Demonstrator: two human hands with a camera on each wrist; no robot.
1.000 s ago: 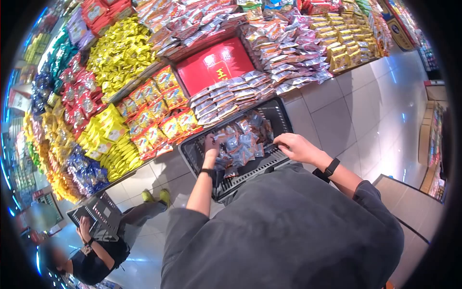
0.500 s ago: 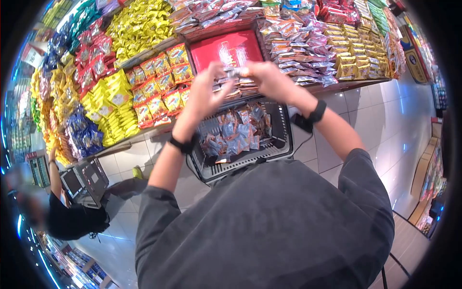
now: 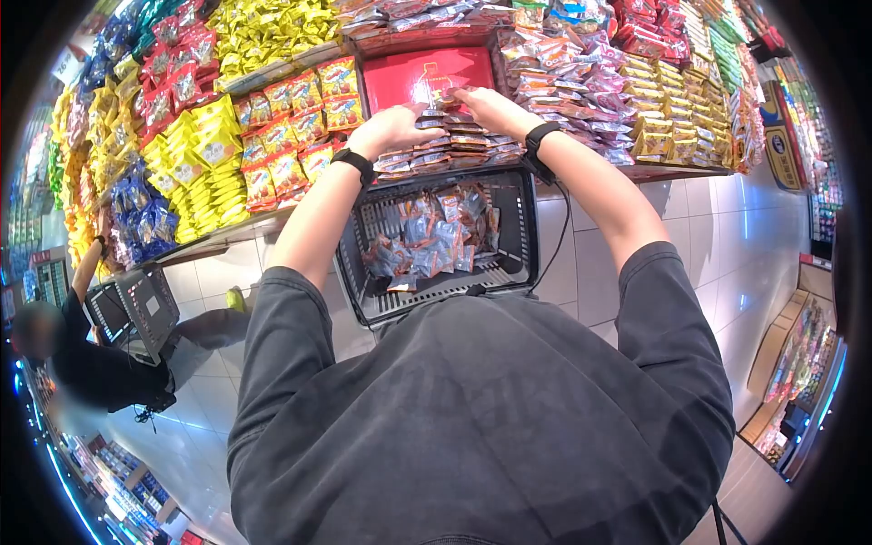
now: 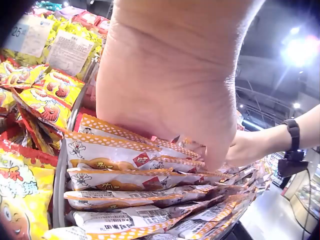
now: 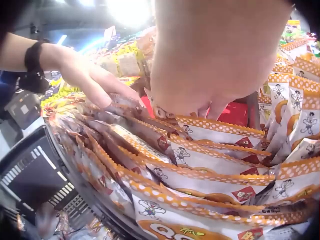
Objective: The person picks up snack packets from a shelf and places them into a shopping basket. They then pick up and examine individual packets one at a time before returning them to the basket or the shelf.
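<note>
My left hand (image 3: 392,130) reaches over rows of small white-and-orange candy packets marked QQ (image 5: 210,167), its fingers extended along their tops and thumb apart. Across from it my right hand (image 3: 490,107) pinches one packet (image 5: 162,114) at the far end of the rows. Most of the right fingers are hidden behind the hand in the right wrist view. In the left wrist view the palm covers the left fingertips. Just below the hands, a black shopping basket (image 3: 530,272) holds a heap of similar small packets (image 3: 436,236).
A red box panel (image 3: 409,77) lies in the display behind the packets. Red-and-yellow packets (image 3: 286,173) stand to the left, gold packets (image 3: 658,136) to the right. A person in a black top (image 3: 100,372) with another basket (image 3: 150,304) stands at left. A cable (image 3: 565,232) hangs beside my basket.
Both hands have risen from the basket to the display. Half a second ago they met around a small packet above the rows; now they are lower, among the packets.
</note>
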